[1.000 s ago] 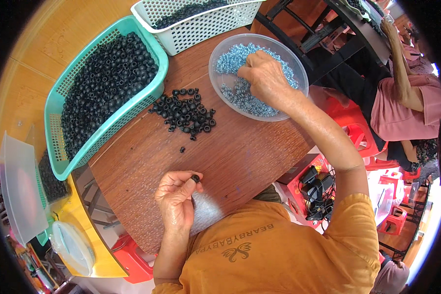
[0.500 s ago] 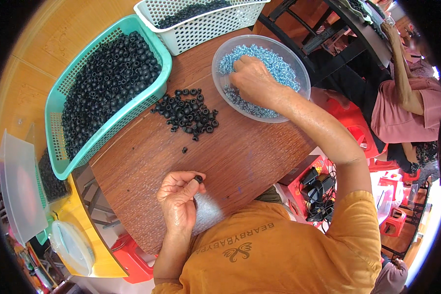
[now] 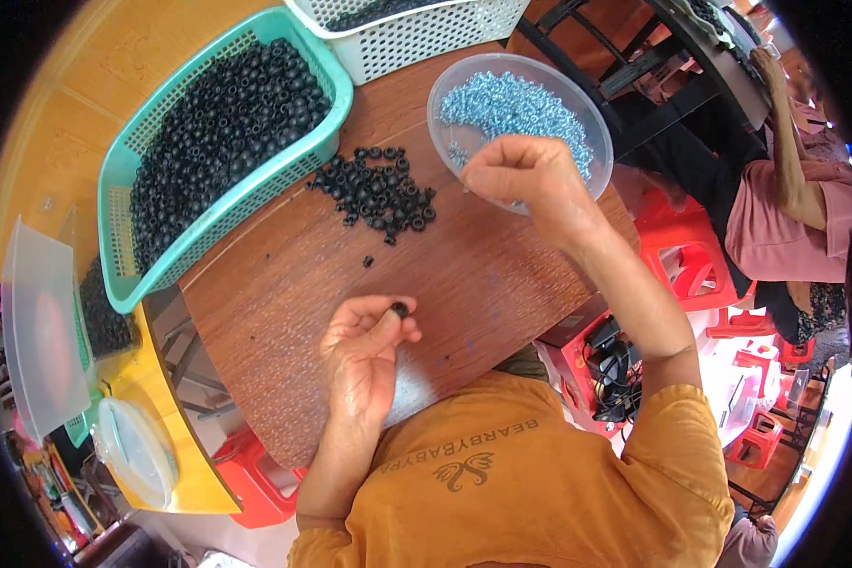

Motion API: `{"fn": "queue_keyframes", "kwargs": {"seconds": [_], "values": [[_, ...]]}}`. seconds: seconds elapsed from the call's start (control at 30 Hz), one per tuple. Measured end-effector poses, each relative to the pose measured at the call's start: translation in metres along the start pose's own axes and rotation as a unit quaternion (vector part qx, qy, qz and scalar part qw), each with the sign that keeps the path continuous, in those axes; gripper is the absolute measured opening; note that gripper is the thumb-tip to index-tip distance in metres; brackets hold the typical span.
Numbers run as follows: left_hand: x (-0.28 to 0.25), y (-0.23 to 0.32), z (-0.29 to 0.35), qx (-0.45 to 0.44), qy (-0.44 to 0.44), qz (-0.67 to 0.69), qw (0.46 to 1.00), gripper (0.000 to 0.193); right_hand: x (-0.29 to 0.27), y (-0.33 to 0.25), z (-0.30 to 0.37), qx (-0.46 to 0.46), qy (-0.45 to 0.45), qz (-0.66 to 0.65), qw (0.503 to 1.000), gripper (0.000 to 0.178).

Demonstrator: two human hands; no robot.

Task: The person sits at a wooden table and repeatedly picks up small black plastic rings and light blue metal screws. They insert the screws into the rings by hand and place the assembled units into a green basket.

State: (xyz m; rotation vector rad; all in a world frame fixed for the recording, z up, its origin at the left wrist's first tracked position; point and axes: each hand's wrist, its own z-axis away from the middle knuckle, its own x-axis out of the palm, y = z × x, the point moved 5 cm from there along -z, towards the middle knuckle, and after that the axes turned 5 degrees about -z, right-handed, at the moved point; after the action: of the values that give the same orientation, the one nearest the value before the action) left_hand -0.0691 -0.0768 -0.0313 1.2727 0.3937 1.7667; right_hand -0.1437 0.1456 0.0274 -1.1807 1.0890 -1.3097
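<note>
My left hand (image 3: 364,355) pinches a small black ring-shaped part (image 3: 399,310) between thumb and fingers, above the near part of the brown table (image 3: 502,284). Over the near edge of a round clear tub (image 3: 435,118) is my right hand (image 3: 535,180), its thumb and forefinger pressed together; a tiny speck shows at the tips, too small to name. The tub holds many small shiny light-blue pieces (image 3: 521,109). Between the hands and the baskets, a loose pile of black ring-shaped parts (image 3: 374,194) lies on the table, one lying apart from it.
A teal basket (image 3: 227,218) full of black parts stands at the left, with a white perforated basket (image 3: 417,47) behind. At the far right, a person in a pink top (image 3: 776,222) sits by another table. Red stools (image 3: 686,251) and black cables (image 3: 620,369) are at the right.
My right hand has come out of the blue pieces and back toward me, to the tub's near edge, fingertips pinched. My left hand still holds the black part, slightly higher in view.
</note>
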Motion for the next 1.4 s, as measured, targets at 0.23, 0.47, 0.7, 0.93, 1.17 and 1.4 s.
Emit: {"fn": "queue_keyframes", "kwargs": {"seconds": [0.23, 0.47, 0.7, 0.93, 1.17, 1.4], "values": [[0.016, 0.002, -0.002, 0.030, -0.020, 0.018, 0.999, 0.014, 0.056, 0.024, 0.044, -0.043, -0.036, -0.067, 0.996, 0.008], [0.013, 0.001, 0.003, 0.057, -0.021, 0.048, 0.997, 0.012, 0.073, 0.020, 0.060, -0.224, -0.004, 0.058, 0.973, 0.007], [0.010, -0.001, 0.003, 0.069, -0.013, 0.044, 0.997, 0.012, 0.080, 0.011, 0.072, -0.404, 0.013, 0.254, 0.879, 0.018], [0.001, -0.001, 0.004, 0.058, 0.011, 0.055, 0.997, 0.011, 0.095, 0.015, 0.085, -0.463, 0.008, 0.343, 0.817, 0.031], [-0.024, 0.005, 0.002, 0.068, 0.039, 0.035, 0.996, 0.011, 0.099, 0.030, 0.042, -0.403, -0.003, 0.396, 0.825, 0.025], [-0.030, 0.009, 0.003, 0.088, 0.044, 0.037, 0.995, 0.010, 0.127, 0.035, 0.024, -0.425, -0.097, 0.501, 0.748, 0.019]]}}
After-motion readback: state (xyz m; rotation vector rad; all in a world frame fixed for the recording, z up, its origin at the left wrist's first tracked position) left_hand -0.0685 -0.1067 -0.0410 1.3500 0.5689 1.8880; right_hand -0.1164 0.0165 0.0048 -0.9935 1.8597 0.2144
